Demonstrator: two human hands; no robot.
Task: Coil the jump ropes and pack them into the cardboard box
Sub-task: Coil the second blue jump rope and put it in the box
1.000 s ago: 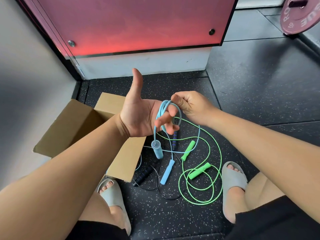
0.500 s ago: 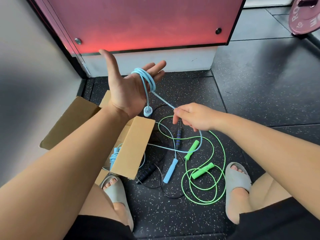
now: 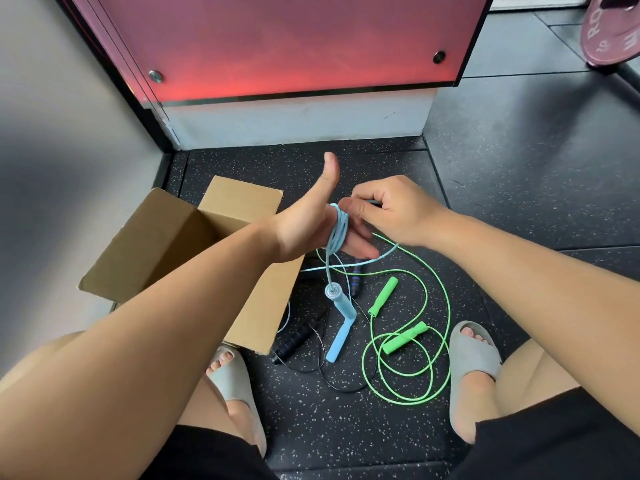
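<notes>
Fingers (image 3: 355, 207) of the right hand (image 3: 398, 213) pinch the cord of the blue jump rope (image 3: 337, 233) just beside the left hand (image 3: 304, 226), whose fingers (image 3: 360, 250) lie straight, thumb up, the turns looped round them unclamped. Risk: loops sliding off the fingertips, dragged by the handle (image 3: 341, 301) dangling below. The free cord crosses the green jump rope (image 3: 446, 306) near the black jump rope (image 3: 294, 341) on the floor (image 3: 519, 202) beside the cardboard box (image 3: 166, 244), so a snag is likely

Box mouth: your left forearm (image 3: 173, 306) lies across the cardboard box (image 3: 166, 244), covering most of the opening.
Floor between your feet: green rope (image 3: 382, 296), black rope (image 3: 298, 337) and blue rope (image 3: 337, 344) lie tangled.
Left: wall (image 3: 69, 168) hems the box.
Far side: red panel (image 3: 294, 46) and its white base (image 3: 294, 123) close the corner.
Right: bare floor (image 3: 519, 202) gives passage.
</notes>
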